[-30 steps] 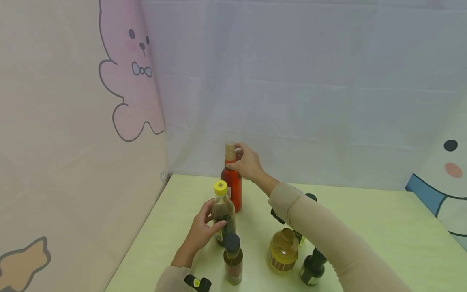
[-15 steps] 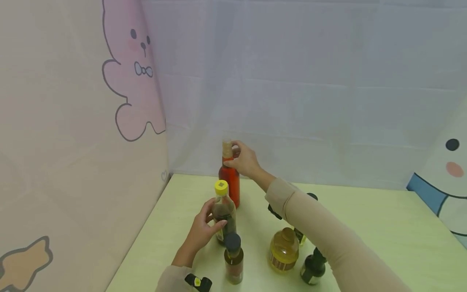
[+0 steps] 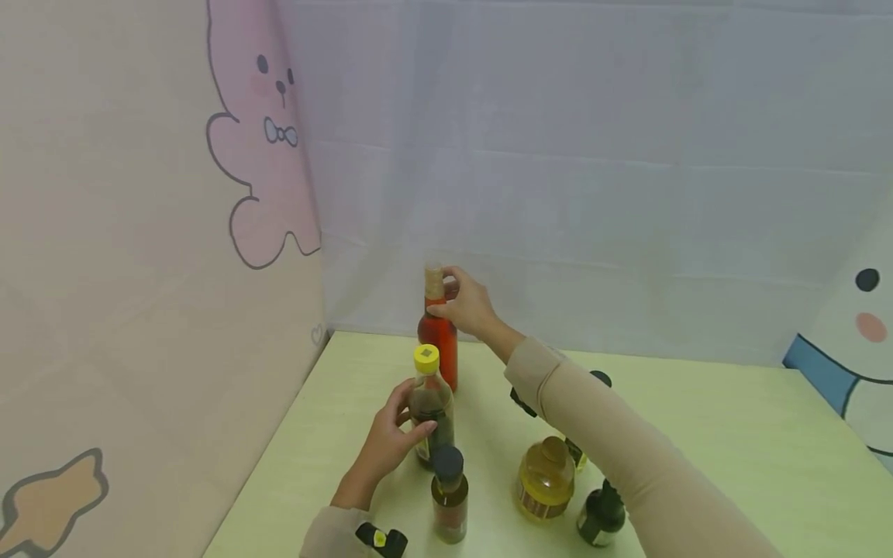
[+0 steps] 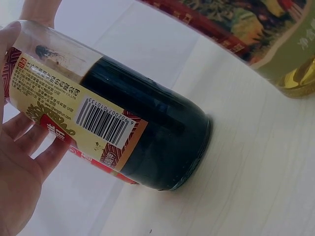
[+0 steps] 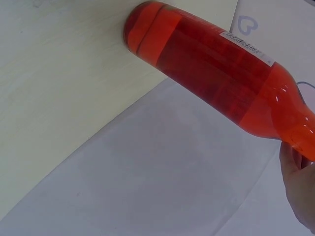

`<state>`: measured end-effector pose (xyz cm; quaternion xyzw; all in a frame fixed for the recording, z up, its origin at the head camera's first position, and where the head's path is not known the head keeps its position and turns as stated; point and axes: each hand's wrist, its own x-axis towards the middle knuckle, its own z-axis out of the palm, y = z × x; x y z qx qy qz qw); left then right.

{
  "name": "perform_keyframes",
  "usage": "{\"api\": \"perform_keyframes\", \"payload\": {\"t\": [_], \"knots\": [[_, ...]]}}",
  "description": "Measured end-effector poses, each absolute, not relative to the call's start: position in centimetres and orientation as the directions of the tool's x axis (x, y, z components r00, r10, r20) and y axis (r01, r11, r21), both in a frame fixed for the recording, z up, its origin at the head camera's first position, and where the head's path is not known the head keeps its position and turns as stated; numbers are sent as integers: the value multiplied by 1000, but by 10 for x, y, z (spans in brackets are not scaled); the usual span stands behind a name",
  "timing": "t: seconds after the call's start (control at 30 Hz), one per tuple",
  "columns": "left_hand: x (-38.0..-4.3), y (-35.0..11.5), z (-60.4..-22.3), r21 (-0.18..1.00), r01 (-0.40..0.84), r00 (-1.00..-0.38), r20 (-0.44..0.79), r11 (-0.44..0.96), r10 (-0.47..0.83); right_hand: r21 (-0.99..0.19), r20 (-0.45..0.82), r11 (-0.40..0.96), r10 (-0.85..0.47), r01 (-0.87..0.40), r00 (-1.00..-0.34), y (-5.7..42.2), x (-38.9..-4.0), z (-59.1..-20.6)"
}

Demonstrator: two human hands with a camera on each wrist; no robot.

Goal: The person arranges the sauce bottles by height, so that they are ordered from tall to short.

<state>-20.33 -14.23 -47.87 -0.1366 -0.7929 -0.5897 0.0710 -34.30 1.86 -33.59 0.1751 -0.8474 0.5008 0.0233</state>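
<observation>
My right hand (image 3: pixel 470 306) holds a tall red bottle (image 3: pixel 439 341) by its neck at the back of the table. In the right wrist view the red bottle (image 5: pixel 216 69) shows a barcode strip, and its base is close over the tabletop. My left hand (image 3: pixel 384 442) is wrapped around a yellow-capped vinegar bottle (image 3: pixel 430 403), thumb on the near side. Seen from the left wrist, the vinegar bottle (image 4: pixel 108 108) is upright on the table, partly filled with dark liquid, fingers on its cream and red label. It stands just in front of the red one.
A small dark-capped bottle (image 3: pixel 449 504) stands just nearer than the vinegar. To the right are a round bottle of yellow oil (image 3: pixel 546 480) and a dark green bottle (image 3: pixel 600 515); more bottles are partly behind the right sleeve (image 3: pixel 614 434). Cloth walls (image 3: pixel 558 155) border the table (image 3: pixel 718 434).
My right hand has moved the red bottle slightly back and to the left. My left hand has stayed on the vinegar bottle. The head view has turned a little left.
</observation>
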Motion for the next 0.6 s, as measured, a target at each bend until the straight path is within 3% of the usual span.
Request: {"api": "perform_keyframes", "payload": {"t": [0.6], "knots": [[-202, -138, -477, 915, 313, -948, 282, 254, 150, -864, 217, 399, -256, -307, -942, 22, -342, -340]]}}
